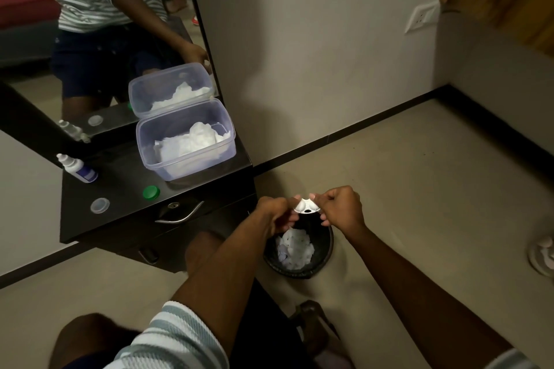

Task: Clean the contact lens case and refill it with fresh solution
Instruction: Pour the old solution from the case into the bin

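A white contact lens case (305, 206) hangs above the black waste bin (325, 251), turned so its underside faces me. My left hand (274, 214) pinches its left end and my right hand (340, 208) pinches its right end. Both of its caps lie on the dark dresser top: a green cap (150, 192) and a clear cap (99, 205). The solution bottle (78, 169), white with a blue label, lies tipped over at the back left of the dresser top.
A clear plastic tub (156, 158) holding white tissues stands on the dresser (126, 218) against a mirror (90, 38). Crumpled white tissues (295, 248) lie in the bin. Beige floor spreads to the right, with a wall socket (421, 17) above.
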